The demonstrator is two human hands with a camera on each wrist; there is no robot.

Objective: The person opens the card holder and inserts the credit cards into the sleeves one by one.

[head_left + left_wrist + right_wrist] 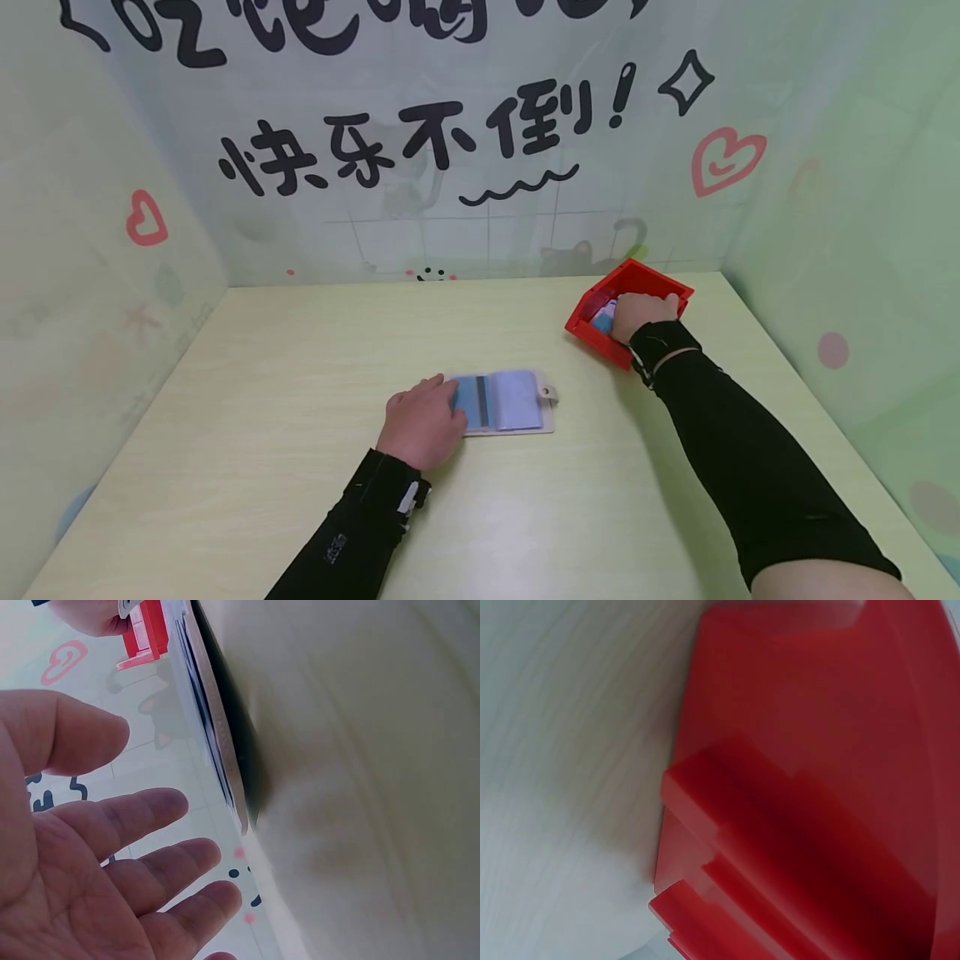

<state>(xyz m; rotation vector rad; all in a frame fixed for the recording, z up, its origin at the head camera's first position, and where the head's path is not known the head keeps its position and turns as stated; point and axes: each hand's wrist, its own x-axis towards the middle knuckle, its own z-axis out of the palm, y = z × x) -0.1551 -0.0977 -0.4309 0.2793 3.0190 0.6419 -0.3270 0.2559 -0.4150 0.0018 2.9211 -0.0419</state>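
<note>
An open card holder (517, 402) with clear bluish sleeves and a snap tab at its right end lies flat on the table. My left hand (423, 423) is at its left edge. In the left wrist view the fingers of that hand (90, 877) are spread and relaxed beside the holder's pale edge (221, 727). At the back right, my right hand (641, 317) reaches down into a red plastic bin (588, 333), next to small blue and pinkish items (603, 317). Its fingertips are hidden; I cannot tell whether they grip anything. The right wrist view shows mostly the bin's outer wall (817, 712).
The pale wooden table (262, 433) is enclosed by a printed curtain (420, 233) at the back and sides, with black lettering and pink hearts. The bin stands near the table's back right corner, with its raised walls around the right hand.
</note>
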